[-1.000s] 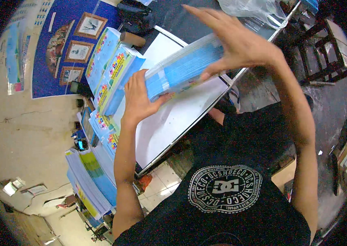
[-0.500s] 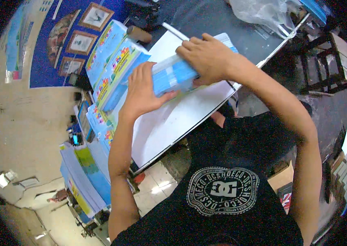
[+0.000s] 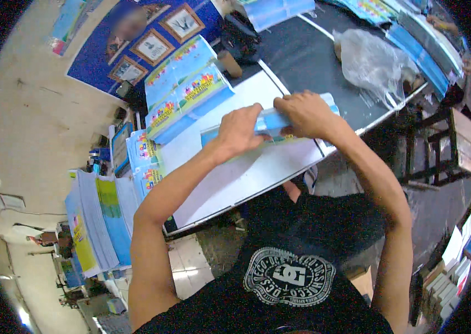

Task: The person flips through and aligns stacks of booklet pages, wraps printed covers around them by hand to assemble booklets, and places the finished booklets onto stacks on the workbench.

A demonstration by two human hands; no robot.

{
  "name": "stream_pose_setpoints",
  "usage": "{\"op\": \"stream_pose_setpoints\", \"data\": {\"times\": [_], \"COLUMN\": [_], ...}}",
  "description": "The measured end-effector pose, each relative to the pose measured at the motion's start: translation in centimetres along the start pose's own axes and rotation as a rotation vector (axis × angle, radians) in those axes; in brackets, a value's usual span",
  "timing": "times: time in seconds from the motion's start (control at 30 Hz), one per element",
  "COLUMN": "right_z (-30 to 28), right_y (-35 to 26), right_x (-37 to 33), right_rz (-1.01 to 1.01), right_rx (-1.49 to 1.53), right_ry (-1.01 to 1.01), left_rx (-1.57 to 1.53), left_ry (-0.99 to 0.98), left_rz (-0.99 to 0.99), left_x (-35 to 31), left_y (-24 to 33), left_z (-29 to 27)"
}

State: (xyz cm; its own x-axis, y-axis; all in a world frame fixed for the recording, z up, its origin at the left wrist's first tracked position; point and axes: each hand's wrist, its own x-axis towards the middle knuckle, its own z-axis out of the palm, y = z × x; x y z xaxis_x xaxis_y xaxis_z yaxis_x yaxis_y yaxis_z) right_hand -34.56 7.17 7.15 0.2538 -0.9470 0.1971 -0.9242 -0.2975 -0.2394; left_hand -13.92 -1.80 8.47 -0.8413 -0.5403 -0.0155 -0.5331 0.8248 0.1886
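Note:
A stack of blue printed sheets lies at a slant over the white board on the table. My left hand grips its near long side left of the middle, fingers on top and thumb below. Toward its right end my right hand is closed over the top edge. Both hands hide much of the stack, and a colourful printed strip shows under its near side. Left of my left hand, taller stacks of light-blue printed covers stand on the board.
A brown cardboard tube stands behind the cover stacks. On the dark tabletop lies a crumpled clear plastic bag, with more printed stacks at far right. A wooden stool is to the right. Thick paper stacks sit at left.
The stack of blue printed sheets has been turned and lowered toward the board. My left hand has shifted from its left end toward the middle, closer to my right hand. The view has shifted too.

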Motion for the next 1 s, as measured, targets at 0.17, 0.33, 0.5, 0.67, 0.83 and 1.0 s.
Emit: {"op": "stream_pose_setpoints", "data": {"times": [0.17,0.33,0.5,0.67,0.83,1.0], "right_z": [-3.0,-1.6,-0.7,-0.7,-5.0,-2.1], "right_y": [-1.0,-0.6,-0.4,0.8,4.4,7.2], "right_x": [1.0,1.2,0.9,0.7,-3.4,-6.9], "right_rz": [0.01,0.049,0.062,0.041,0.204,0.2], "right_rx": [-0.085,-0.064,-0.077,-0.038,0.074,0.57], "right_ry": [0.092,-0.005,-0.019,-0.04,-0.13,0.082], "left_rx": [0.026,-0.003,0.057,0.072,0.05,0.082], "left_ry": [0.16,0.082,0.115,0.117,0.084,0.039], "left_rz": [0.023,0.032,0.088,0.09,0.091,0.053], "left_x": [-0.1,0.7,0.6,0.9,0.8,0.5], "left_y": [0.3,-1.1,-0.6,-0.6,-0.9,-0.8], "left_z": [-2.8,0.2,0.1,0.4,0.3,0.1]}}
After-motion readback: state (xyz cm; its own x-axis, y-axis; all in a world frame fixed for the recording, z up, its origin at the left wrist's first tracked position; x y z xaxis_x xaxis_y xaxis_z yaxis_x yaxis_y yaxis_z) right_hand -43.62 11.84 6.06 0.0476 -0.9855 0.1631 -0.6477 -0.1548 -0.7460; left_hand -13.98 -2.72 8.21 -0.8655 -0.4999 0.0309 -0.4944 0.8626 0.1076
